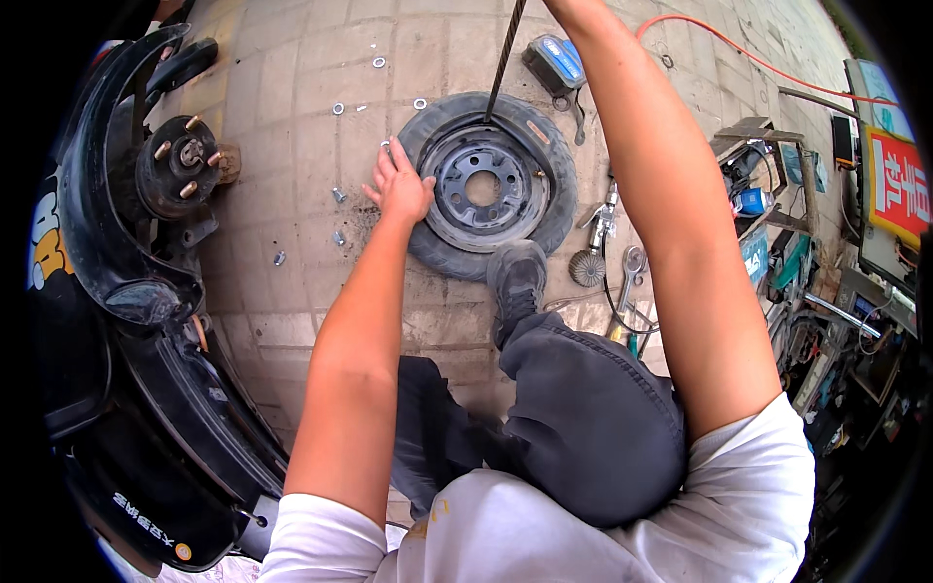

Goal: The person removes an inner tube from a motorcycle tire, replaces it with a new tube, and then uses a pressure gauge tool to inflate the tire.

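A black tyre (548, 220) on a dark steel wheel rim (453, 190) lies flat on the paving. My left hand (398, 188) is at the tyre's left edge, fingers spread, thumb against the rubber. A long dark ridged bar (502, 60) stands steeply in the tyre's inner edge and runs out of the top of the picture. My right forearm (661, 165) reaches up beside it; that hand is beyond the top edge, so its grip is hidden. My shoe (517, 287) presses against the tyre's near side.
A black scooter (117, 379) with an exposed hub (180, 165) fills the left. Right of the tyre lie an air tool (600, 214), wire brush (588, 267), wrenches (634, 267), tool clutter (758, 201) and an orange hose (719, 39). A blue-black box (552, 63) sits behind. Several nuts (339, 194) are scattered leftward.
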Demonstrator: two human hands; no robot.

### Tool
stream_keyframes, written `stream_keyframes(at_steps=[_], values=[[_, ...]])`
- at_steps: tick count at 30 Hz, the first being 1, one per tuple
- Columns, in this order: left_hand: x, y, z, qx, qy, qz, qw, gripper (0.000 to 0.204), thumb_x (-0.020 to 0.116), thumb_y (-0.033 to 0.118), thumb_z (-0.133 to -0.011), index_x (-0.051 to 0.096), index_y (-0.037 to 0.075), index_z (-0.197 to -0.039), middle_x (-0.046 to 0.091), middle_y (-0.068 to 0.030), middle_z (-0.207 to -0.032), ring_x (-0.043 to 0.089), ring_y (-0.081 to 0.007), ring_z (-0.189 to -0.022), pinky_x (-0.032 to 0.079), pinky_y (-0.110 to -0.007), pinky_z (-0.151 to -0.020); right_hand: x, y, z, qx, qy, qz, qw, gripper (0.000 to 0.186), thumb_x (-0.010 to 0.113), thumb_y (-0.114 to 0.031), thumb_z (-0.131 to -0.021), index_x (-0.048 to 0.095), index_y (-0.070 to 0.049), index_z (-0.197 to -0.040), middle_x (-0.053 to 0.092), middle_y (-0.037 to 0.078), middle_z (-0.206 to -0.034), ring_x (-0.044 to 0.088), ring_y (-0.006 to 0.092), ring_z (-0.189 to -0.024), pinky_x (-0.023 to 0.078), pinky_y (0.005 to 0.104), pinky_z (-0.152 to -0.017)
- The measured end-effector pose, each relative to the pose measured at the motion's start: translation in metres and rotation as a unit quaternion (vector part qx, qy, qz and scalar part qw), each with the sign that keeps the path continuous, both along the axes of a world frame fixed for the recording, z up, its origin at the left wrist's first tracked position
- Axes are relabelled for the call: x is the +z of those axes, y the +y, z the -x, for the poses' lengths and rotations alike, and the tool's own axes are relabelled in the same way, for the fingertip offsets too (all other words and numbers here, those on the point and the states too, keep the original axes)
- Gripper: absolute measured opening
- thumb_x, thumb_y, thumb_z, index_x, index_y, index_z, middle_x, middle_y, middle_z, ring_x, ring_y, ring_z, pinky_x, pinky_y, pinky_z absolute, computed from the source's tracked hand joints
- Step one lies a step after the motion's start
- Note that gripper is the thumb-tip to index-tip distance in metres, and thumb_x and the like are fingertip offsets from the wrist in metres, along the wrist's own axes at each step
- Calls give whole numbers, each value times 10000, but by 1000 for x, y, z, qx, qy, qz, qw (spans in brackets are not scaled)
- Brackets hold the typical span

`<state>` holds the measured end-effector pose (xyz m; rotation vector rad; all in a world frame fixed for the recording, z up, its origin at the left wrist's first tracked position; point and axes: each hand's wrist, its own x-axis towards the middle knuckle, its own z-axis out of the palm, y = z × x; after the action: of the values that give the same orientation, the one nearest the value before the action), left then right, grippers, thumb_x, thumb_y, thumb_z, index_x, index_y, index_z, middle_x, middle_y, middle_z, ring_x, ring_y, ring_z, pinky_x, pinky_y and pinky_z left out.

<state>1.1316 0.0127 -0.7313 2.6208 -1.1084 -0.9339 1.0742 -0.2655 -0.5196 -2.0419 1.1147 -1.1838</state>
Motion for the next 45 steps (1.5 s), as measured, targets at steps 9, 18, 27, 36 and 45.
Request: stream_keyframes(at_steps=[9, 18, 27, 36, 45], values=[[9, 9, -8, -9, -37, 0, 999, 969, 675, 223, -822, 4, 109, -1512, 100, -189, -1544, 171, -382, -1407, 94, -640, -1104, -72, -85, -50, -49, 102, -197, 974, 267, 482, -165, -818, 658, 29, -871, 654, 245, -720, 671, 320, -619, 530, 419, -582], [4, 11, 2, -19, -36, 47, 998, 918, 682, 189, -814, 90, 85, -1508, 156, -209, -1521, 219, -401, -1382, 127, -639, -1094, -208, -72, -91, -45, 299, -166, 939, 529, 366, -453, -943, 688, -34, -980, 666, 235, -984, 617, 413, -996, 477, 484, -872], [3, 2, 4, -19, -27, 58, 998, 921, 687, 178, -809, 93, 92, -1509, 176, -208, -1514, 234, -409, -1370, 144, -636, -1092, -221, -80, -87, -23, 386, -168, 907, 595, 316, -474, -971, 676, -3, -1012, 655, 253, -999, 621, 403, -993, 469, 485, -876], [5, 3, 3, -10, -12, 58, 998, 904, 674, 167, -812, 104, 106, -1511, 168, -205, -1522, 216, -404, -1383, 123, -640, -1097, -247, 26, -31, 88, 389, -119, 909, 425, 423, -399, -948, 578, -62, -1155, 615, 163, -1130, 542, 351, -1112, 415, 475, -947], [9, 7, 5, -5, -15, 35, 999, 881, 662, 243, -826, 121, 116, -1510, 165, -202, -1530, 210, -402, -1391, 98, -661, -1089, -245, 27, -37, 108, 407, -189, 887, 470, 403, -427, -950, 527, -98, -1262, 543, 168, -1258, 462, 325, -1231, 324, 496, -1028]])
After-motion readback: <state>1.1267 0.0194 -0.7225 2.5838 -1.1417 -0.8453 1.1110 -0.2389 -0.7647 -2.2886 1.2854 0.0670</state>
